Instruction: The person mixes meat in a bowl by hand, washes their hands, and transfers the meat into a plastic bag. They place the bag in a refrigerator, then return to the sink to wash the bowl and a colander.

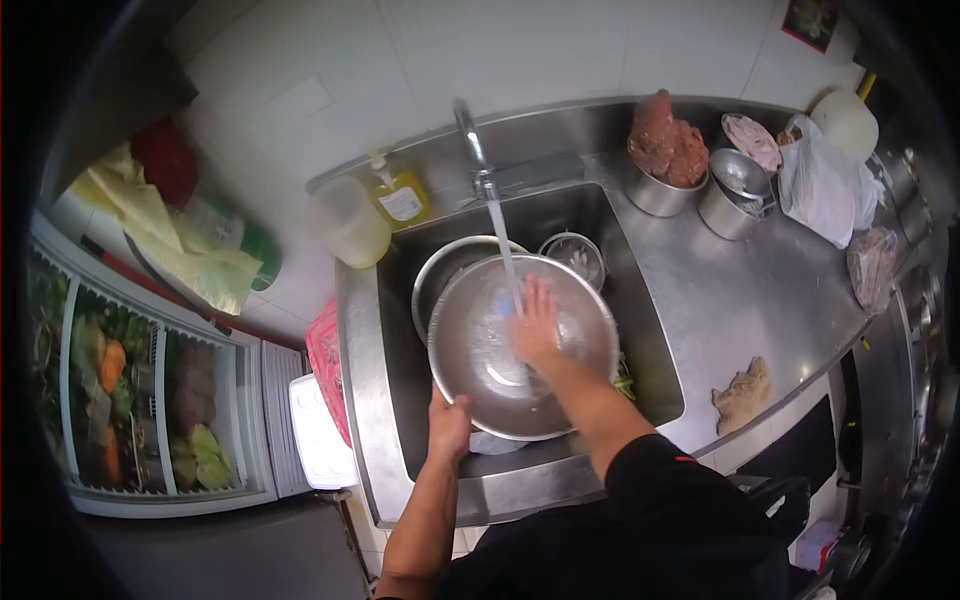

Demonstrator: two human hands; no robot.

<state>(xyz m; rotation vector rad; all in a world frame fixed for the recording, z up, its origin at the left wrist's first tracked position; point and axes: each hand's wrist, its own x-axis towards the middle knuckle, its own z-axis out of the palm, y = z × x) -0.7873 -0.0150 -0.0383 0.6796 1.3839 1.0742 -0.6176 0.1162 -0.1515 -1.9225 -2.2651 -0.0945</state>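
A wide steel bowl (470,370) is tilted over the sink (640,350), its inside wet and shiny. My left hand (449,425) grips its near left rim, thumb on the rim and the other fingers hidden beneath. Inside the bowl, my right hand (537,322) lies flat with fingers stretched out, partly blurred. A small bluish patch (506,306) shows beside those fingers. Water runs from the faucet (476,150) into the bowl next to my right hand. Behind and below it sit another steel bowl (428,285) and a small round metal container (598,262).
Left of the faucet stand a soap bottle (402,200) and a translucent plastic container (352,225). On the right counter are a metal pot (660,197) with raw meat, a plastic bag (820,190) and a brown rag (742,395). A produce fridge (255,420) is at left.
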